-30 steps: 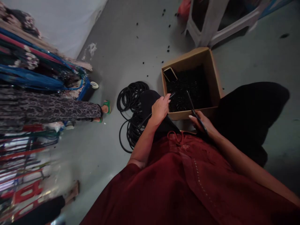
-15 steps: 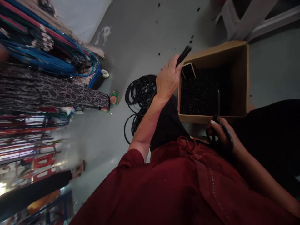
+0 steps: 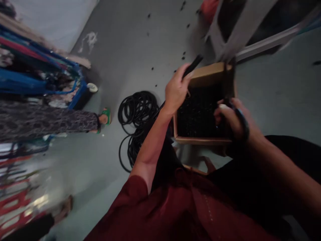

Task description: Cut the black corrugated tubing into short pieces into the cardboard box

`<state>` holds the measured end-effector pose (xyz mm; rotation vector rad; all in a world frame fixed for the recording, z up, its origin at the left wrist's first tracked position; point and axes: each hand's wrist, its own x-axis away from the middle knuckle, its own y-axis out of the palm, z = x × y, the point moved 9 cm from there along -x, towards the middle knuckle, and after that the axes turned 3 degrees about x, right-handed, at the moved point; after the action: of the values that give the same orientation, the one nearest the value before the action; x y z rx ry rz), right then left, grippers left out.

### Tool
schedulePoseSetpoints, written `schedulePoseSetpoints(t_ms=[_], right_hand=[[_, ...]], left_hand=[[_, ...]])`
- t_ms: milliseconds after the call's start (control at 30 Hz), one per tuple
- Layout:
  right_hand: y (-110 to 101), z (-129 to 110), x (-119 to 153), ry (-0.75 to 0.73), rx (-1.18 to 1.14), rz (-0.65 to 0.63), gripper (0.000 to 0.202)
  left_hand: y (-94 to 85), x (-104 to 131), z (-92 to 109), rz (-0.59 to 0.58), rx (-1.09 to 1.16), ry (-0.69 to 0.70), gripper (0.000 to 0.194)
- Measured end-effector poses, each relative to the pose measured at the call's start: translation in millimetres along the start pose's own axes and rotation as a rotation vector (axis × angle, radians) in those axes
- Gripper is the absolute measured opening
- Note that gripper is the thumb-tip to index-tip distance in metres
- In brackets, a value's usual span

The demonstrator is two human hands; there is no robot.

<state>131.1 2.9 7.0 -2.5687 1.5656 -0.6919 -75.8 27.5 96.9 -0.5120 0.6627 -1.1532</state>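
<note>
My left hand (image 3: 176,90) is closed around a black cord (image 3: 194,65), whose end sticks out past my fingers toward the upper right. Over the right side of a cardboard box (image 3: 203,140), my right hand (image 3: 232,117) grips black scissors (image 3: 229,80) by the handles; the blades point up the view and are blurred. Many small black pieces (image 3: 198,112) lie inside the box. Black cord coils (image 3: 137,108) rest on the floor left of my left forearm.
A pale stool (image 3: 235,33) stands beyond the box, with a red object (image 3: 209,10) beside it. At the left are a person's green sandal (image 3: 107,116) and a blue rack (image 3: 75,90) with cords. Small black bits dot the floor.
My right hand and the scissors have risen from near the box's near edge to over its right side. The view has shifted, so the box and coils appear further left and lower.
</note>
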Motion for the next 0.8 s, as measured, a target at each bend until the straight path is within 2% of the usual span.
schedulePoseSetpoints(t_ms=[67, 133, 200, 267, 333, 467, 600, 800], right_hand=[[-7, -10, -27, -0.039, -0.008, 0.009, 0.039], [-11, -8, -51, -0.051, 0.033, 0.003, 0.042], [-13, 0, -66, -0.049, 0.090, -0.010, 0.044], [-12, 6, -72, -0.032, 0.132, -0.026, 0.046], [-8, 5, -70, -0.013, 0.158, -0.051, 0.047], [-1, -16, -61, -0.045, 0.173, -0.106, 0.045], [-4, -26, -62, -0.080, 0.254, -0.095, 0.043], [-1, -26, -71, -0.087, 0.320, -0.087, 0.041]], left_hand=[[6.1, -10, -22, 0.020, 0.096, -0.056, 0.026], [14.7, -16, -45, 0.018, 0.163, -0.119, 0.021], [26.6, -16, -63, -0.014, 0.240, -0.210, 0.017], [39.7, -12, -74, -0.045, 0.361, -0.310, 0.015], [51.3, -6, -74, -0.058, 0.471, -0.385, 0.014], [63.1, -1, -60, -0.029, 0.590, -0.467, 0.016], [62.3, -6, -52, 0.007, 0.621, -0.480, 0.022], [54.4, -15, -55, -0.033, 0.526, -0.414, 0.039]])
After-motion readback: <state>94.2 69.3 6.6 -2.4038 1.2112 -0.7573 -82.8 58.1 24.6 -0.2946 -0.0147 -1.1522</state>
